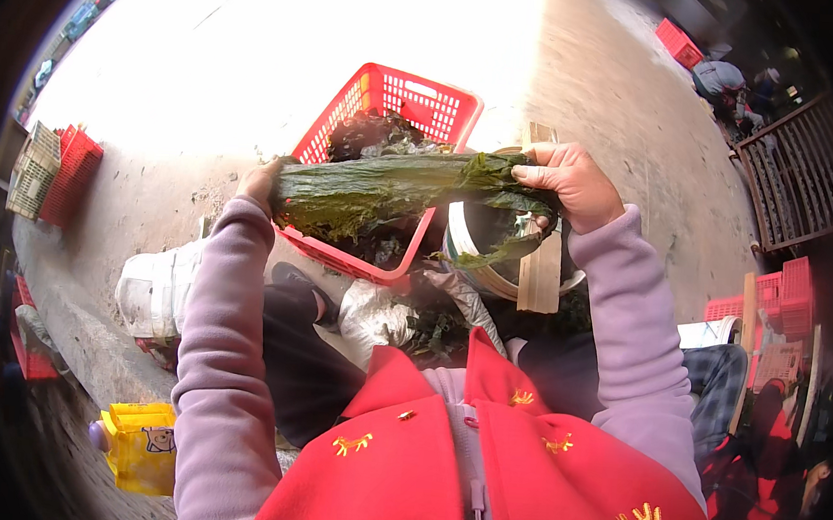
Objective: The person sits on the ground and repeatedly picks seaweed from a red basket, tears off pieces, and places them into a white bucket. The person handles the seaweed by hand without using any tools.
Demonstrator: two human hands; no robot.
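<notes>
A long, wet, dark green strip of leafy seaweed (393, 186) is stretched sideways between my two hands. My left hand (259, 182) grips its left end, the fingers mostly hidden behind it. At the other end, my right hand (574, 184) pinches the frilly edge between thumb and fingers, and a loose flap hangs below. Under the strip stands a red plastic crate (456, 107) holding dark seaweed (367, 135). Below my right hand is a round white bucket (462, 234) with a wooden board (539, 276) across it.
Between my legs lies a white woven sack (376, 315) with green scraps. A white bundle (157, 292) and a yellow bag (139, 447) are to the left. Stacked crates (71, 174) stand farther left. People (719, 82) bend near a slatted rack (799, 174) at right.
</notes>
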